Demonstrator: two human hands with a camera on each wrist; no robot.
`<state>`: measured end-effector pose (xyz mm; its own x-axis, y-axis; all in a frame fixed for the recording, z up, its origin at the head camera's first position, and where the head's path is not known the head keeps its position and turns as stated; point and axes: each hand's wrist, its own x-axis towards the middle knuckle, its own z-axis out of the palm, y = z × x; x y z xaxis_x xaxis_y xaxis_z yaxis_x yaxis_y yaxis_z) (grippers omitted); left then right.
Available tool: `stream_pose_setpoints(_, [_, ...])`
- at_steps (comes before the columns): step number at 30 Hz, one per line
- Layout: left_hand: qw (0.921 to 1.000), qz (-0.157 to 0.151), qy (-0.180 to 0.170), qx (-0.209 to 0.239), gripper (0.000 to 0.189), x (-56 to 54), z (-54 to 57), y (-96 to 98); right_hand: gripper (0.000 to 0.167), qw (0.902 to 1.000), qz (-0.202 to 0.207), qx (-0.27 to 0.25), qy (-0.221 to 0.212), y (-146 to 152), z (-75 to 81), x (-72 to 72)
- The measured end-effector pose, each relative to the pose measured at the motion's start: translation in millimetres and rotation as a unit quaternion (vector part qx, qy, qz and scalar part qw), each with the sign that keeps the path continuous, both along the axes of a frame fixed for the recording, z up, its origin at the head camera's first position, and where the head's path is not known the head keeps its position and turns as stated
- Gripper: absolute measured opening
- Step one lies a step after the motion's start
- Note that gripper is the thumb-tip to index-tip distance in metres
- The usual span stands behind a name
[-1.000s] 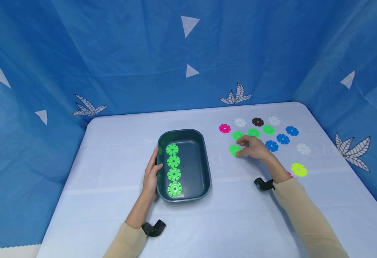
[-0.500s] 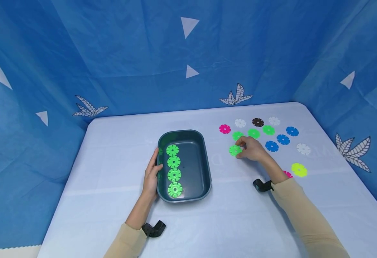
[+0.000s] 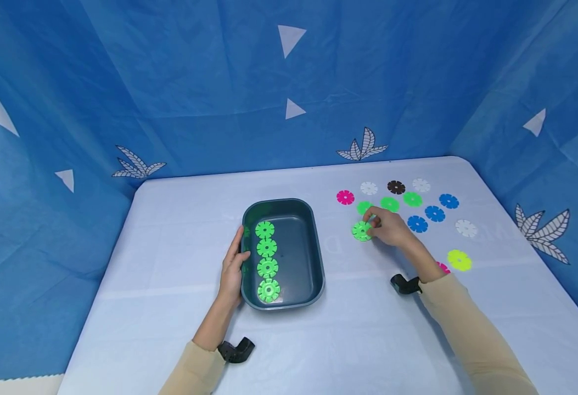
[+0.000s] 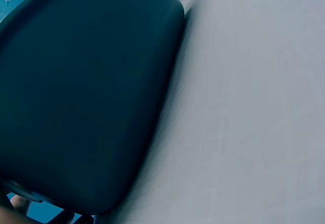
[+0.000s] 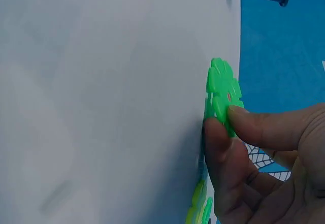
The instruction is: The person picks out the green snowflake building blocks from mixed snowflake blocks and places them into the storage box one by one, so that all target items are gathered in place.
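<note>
My right hand (image 3: 389, 227) pinches a green notched plastic disc (image 3: 361, 231) at its right edge, between thumb and fingers. In the right wrist view the thumb lies across the disc (image 5: 222, 89), which stands tilted close to the white cloth. With my left hand (image 3: 230, 267) I hold the left wall of a dark green plastic tub (image 3: 320, 258), thumb over the rim and fingers along the outside. Down the tub's left side runs a column of several green discs (image 3: 267, 267). The left wrist view is mostly filled by the tub's outer wall (image 4: 86, 92).
Around my right hand lie more notched discs: a pink disc (image 3: 345, 197), a brown disc (image 3: 396, 187), a yellow disc (image 3: 459, 260), plus green, white and blue ones. White cloth covers the table (image 3: 170, 236). A blue patterned curtain (image 3: 209, 88) encloses its back and sides.
The right fingers have closed on the near-left green disc, which now sits slightly raised in their pinch. My left hand and the tub keep their places.
</note>
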<state>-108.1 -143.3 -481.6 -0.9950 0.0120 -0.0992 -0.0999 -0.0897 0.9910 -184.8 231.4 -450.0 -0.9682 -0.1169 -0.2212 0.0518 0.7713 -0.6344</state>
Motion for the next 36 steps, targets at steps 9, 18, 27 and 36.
stream_pose_setpoints(9, [0.9999, 0.001, 0.000, 0.011, 0.062, 0.7, 0.4, 0.1, 0.021, 0.9968, -0.010, -0.074, -0.029, 2.3, 8.1, -0.1])
stream_pose_setpoints(18, [0.9999, -0.001, 0.003, 0.016, 0.062, 0.1, 0.7, 0.3, 0.018, 0.9891, 0.048, -0.139, -0.012, -34.7, 42.6, 1.4])
stream_pose_setpoints(27, [0.9998, 0.002, 0.000, 0.018, 0.062, 0.0, 1.8, 0.1, 0.011, 0.9605, 0.227, -0.157, -0.036, -98.2, 69.9, 2.9])
stream_pose_setpoints(36, [0.9999, 0.005, -0.001, 0.012, 0.062, -0.1, 2.0, 0.4, 0.010, 0.9176, 0.377, -0.103, -0.071, -142.5, 59.3, 6.2])
